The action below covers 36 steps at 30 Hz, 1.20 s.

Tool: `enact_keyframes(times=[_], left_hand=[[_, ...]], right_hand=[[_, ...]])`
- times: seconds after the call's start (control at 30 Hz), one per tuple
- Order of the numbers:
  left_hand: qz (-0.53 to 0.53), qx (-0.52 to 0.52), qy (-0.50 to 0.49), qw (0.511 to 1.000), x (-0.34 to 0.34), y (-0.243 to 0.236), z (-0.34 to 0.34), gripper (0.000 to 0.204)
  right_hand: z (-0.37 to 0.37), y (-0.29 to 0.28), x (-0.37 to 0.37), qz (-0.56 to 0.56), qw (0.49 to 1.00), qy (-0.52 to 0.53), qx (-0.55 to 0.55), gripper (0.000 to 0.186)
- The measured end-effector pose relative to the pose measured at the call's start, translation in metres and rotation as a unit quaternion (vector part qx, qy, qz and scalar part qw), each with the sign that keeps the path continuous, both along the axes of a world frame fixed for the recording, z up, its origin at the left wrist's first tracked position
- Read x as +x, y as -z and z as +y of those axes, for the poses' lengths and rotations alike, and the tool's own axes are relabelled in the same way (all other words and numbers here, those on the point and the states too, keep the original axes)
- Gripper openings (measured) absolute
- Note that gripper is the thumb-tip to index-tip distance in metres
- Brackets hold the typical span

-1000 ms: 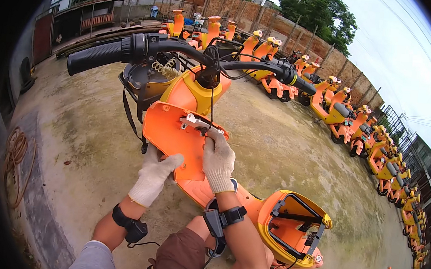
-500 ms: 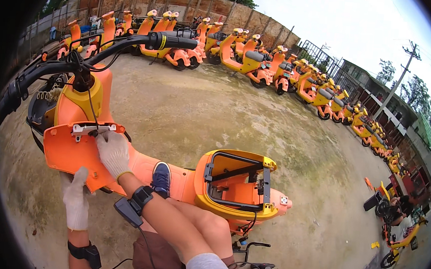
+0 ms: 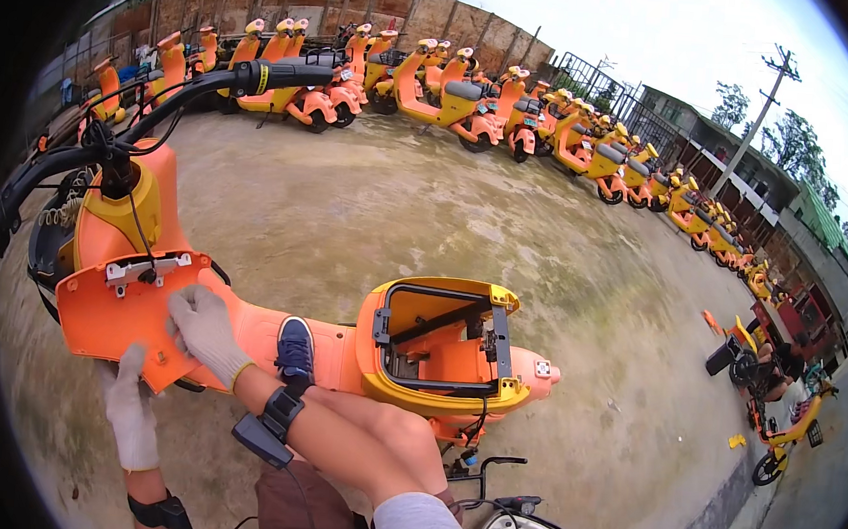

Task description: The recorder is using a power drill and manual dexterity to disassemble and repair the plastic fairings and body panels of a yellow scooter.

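both gloved hands grip the orange front panel (image 3: pixel 111 316) of the scooter (image 3: pixel 340 342) close below: the left hand (image 3: pixel 129 411) pinches its lower edge, the right hand (image 3: pixel 205 333) presses flat on its face. beyond stands the open seat compartment (image 3: pixel 443 344), then rows of parked orange scooters (image 3: pixel 513 113).

You have no packages, signs or screens in view, only a small white sticker (image 3: pixel 542 368) on the scooter's tail.
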State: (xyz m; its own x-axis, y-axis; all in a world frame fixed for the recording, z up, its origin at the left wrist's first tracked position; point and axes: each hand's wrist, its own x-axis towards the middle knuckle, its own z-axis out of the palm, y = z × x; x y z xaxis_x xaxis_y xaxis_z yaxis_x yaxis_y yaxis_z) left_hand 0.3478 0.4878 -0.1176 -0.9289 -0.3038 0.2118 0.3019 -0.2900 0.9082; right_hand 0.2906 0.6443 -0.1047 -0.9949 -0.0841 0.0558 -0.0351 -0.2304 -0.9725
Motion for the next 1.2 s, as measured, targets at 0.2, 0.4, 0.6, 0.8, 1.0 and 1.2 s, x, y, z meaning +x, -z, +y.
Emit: enact_keyframes(times=[0.2, 0.4, 0.6, 0.8, 1.0, 1.2], left_hand=[[-0.031, -0.028, 0.037, 0.998, -0.012, 0.010, -0.018, 0.071], [0.004, 0.026, 0.047, 0.999, -0.025, 0.016, -0.052, 0.048], [-0.115, -0.010, 0.120, 0.986, -0.037, -0.009, -0.065, 0.050], [-0.094, -0.012, 0.125, 0.988, -0.046, -0.015, -0.072, 0.042], [-0.084, -0.020, 0.209, 0.974, -0.081, -0.002, -0.135, 0.043], [-0.052, -0.008, 0.133, 0.990, 0.001, -0.036, -0.022, 0.038]], right_hand=[[0.096, -0.007, 0.093, -0.076, 0.997, -0.021, 0.008, 0.028], [0.232, 0.002, 0.285, -0.150, 0.967, 0.134, -0.158, 0.019], [0.333, 0.156, 0.484, -0.226, 0.708, 0.596, -0.305, 0.018], [0.286, 0.320, 0.636, -0.390, 0.538, 0.647, -0.375, 0.015], [0.271, 0.348, 0.651, -0.444, 0.517, 0.653, -0.329, 0.020], [0.282, 0.317, 0.610, -0.427, 0.606, 0.598, -0.305, 0.014]])
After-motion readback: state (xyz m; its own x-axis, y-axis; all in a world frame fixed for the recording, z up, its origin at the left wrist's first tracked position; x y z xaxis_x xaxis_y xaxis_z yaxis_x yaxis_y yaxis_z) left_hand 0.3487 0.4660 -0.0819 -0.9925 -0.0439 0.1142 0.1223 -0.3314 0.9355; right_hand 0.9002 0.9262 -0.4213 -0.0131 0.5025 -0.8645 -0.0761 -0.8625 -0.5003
